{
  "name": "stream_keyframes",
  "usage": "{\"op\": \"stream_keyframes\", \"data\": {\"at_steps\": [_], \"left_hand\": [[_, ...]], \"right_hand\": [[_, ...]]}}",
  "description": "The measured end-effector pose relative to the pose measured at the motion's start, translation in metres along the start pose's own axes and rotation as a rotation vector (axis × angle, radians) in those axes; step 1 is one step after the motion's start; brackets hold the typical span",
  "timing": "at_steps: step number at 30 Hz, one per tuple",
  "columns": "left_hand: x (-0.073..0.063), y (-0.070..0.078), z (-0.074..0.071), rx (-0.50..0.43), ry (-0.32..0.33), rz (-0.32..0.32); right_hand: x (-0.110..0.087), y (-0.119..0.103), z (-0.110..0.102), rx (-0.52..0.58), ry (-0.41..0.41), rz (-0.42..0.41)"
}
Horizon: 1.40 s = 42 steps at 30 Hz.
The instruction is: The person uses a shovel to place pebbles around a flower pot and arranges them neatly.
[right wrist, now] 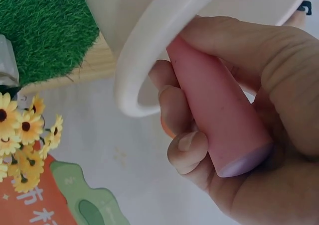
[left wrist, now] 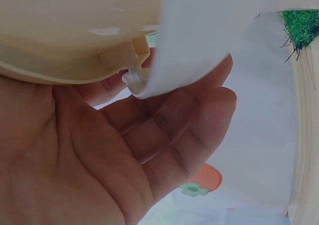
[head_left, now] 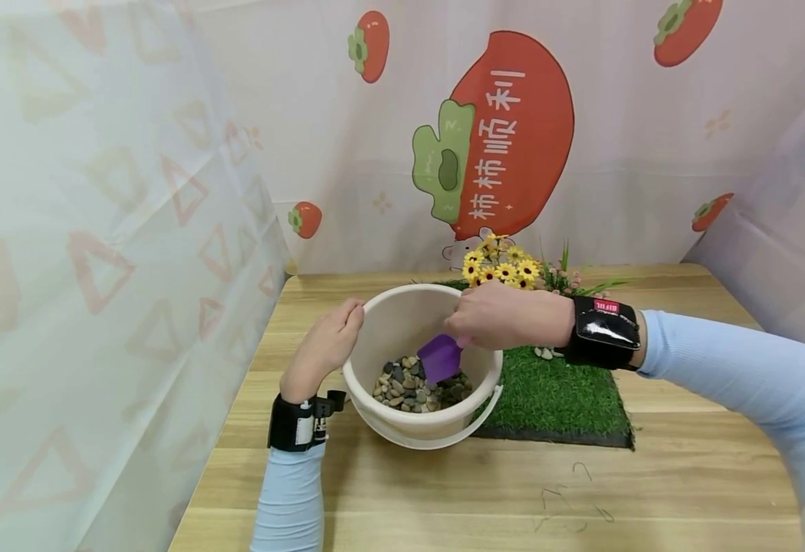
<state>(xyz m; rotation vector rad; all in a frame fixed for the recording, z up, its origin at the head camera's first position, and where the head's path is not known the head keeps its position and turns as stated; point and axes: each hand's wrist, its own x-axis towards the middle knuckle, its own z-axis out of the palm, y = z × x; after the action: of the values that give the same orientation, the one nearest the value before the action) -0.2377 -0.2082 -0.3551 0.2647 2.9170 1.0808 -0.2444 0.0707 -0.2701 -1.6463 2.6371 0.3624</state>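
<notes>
A cream bucket stands on the table with mixed pebbles in its bottom. My left hand grips its left rim; from the left wrist, the fingers curve beside the rim and the handle joint, and the thumb is hidden. Reaching over the right rim, my right hand holds a toy shovel with its purple blade tilted down into the bucket, by the pebbles. Its pink handle lies within the curled fingers in the right wrist view.
The bucket's bail hangs at the front. Right of the bucket lies an artificial grass mat with yellow flowers and white stones at its back. Dark loose strands lie on the wooden table. A printed curtain hangs behind.
</notes>
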Motion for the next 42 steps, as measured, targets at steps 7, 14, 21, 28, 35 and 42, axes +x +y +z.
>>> {"op": "stream_keyframes", "data": {"at_steps": [7, 14, 21, 28, 35, 42], "left_hand": [[0.000, -0.001, 0.000, 0.029, 0.029, 0.031], [0.000, -0.002, 0.001, 0.027, 0.031, 0.038], [0.000, -0.004, 0.001, 0.034, 0.030, 0.038], [0.001, -0.002, 0.001, 0.032, 0.025, 0.041], [0.004, -0.002, 0.000, 0.040, 0.019, 0.049], [0.005, -0.003, 0.001, 0.033, 0.017, 0.038]], "right_hand": [[0.006, -0.001, 0.007, -0.049, -0.002, -0.016], [0.010, -0.004, 0.011, -0.084, 0.026, -0.011], [0.021, -0.008, 0.019, -0.149, 0.041, -0.020], [0.027, -0.007, 0.024, -0.157, 0.050, -0.021], [0.036, -0.010, 0.035, -0.250, 0.115, -0.009], [0.043, 0.000, 0.046, -0.225, 0.160, -0.039]]}}
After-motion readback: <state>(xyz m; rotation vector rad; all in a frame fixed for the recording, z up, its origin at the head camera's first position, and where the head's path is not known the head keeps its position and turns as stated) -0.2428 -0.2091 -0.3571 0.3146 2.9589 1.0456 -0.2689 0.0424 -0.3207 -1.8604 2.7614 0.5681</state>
